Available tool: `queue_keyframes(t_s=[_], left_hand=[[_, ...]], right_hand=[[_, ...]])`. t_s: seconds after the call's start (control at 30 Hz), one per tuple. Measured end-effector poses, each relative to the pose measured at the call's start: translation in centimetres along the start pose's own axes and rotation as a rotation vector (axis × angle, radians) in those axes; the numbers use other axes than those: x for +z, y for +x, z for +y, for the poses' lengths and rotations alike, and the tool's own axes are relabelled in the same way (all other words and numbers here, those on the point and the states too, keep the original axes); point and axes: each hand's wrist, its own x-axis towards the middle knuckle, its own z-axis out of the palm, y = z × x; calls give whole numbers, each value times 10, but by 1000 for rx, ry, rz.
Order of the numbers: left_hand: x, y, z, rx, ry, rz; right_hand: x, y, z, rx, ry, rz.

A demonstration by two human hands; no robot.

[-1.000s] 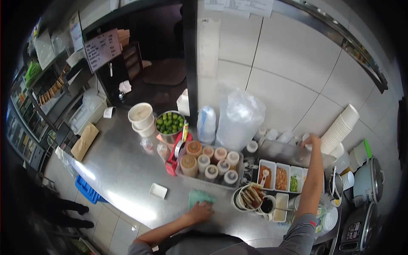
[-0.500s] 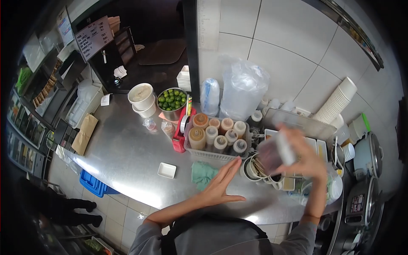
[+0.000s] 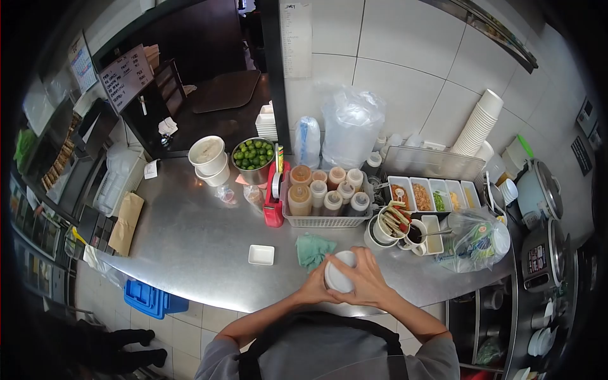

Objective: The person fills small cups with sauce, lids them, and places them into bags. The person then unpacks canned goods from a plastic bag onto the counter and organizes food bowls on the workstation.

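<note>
L hand [image 3: 315, 288] & R hand [image 3: 369, 278] grasp rnd container [image 3: 336, 276], wht top w/ rim.

White-topped container [image 3: 340, 272] partly hidden by hands [image 3: 367, 277]

Green cloth [image 3: 311, 253]: under left palm 1.0 s ago; bared since, now bunched.
Left hand [image 3: 316, 287]: flat on cloth 1.0 s ago, lifted with nothing in it just right of cloth at 0.5 s; now gripping container at cloth's near-right corner.
Right hand [image 3: 366, 278]: was far right of cloth, beyond the topping bins [image 3: 451, 185], then midway back; now near-right of cloth, fingers around container.
White-topped container [image 3: 340, 272]: blurred, right hand only, well right of cloth 0.5 s ago; now near-right of cloth, both hands, top facing camera.
Topping bins: partly blocked by right arm/hand before; all in view now, far right of cloth.
</note>
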Motion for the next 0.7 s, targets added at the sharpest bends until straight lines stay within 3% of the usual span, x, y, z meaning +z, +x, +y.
queue_keyframes(t_s=[0.1,0.13,0.2,0.23,0.3,0.37,0.47,0.53,0.7], left_hand=[[-16,-14,-16,35,-10,-198],[-26,-13,-2,-99,-49,-419],[-37,-16,-6,-62,-123,-511],[-43,-15,-7,-39,-157,-559],[-49,-16,-4,72,-203,-439],[-54,-14,-31,103,-256,-351],[-67,-14,-36,138,-55,-253],[-69,-17,-46,141,227,-190],[-50,-22,-74,106,-54,-161]], right_hand=[[9,-1,-1,-170,134,-141],[14,1,5,-264,206,-198],[11,9,5,-449,319,-262],[6,15,5,-436,401,-176],[-6,20,10,-404,561,-12],[-5,14,26,-168,417,28],[53,-7,62,204,266,47],[88,-22,74,330,180,69],[102,-29,74,394,258,270]])
